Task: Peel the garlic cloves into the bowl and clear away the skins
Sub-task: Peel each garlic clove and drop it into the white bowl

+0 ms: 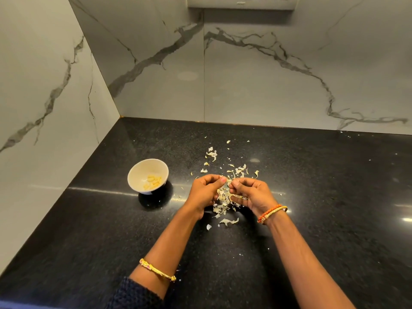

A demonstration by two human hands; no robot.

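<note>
**Black granite, garlic mid-peel**

Black speckled countertop (312,197) under marble-veined walls (267,81). White bowl (136,172) at nine o'clock of the hands, peeled cloves (153,180) heaped inside. Papery skins (225,204) scattered from twelve to six o'clock around the hands. Left hand (204,190) and right hand (254,194) curled, fingertips meeting, pinching a garlic clove (227,180) between thumbs and forefingers; clove mostly hidden, long axis impossible to tell.
</note>
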